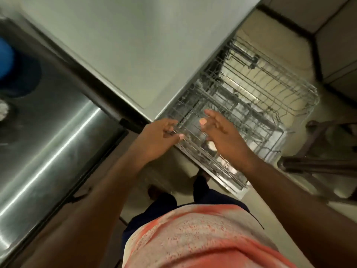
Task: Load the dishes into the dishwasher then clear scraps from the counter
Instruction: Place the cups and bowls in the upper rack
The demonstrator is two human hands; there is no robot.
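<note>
Looking down, you have the dishwasher rack (251, 97) pulled out beneath the counter (135, 45), on its right side. Your left hand (160, 136) pinches the rack's near-left rim wire between thumb and curled fingers. Your right hand (222, 132) hovers just beside it over the rack's near corner, fingers spread, holding nothing. Pale dishes (211, 146) show blurred under that hand. The steel sink (48, 122) lies left.

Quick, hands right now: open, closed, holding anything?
Left hand: pinches the rack rim.
Right hand: open, holding nothing.
</note>
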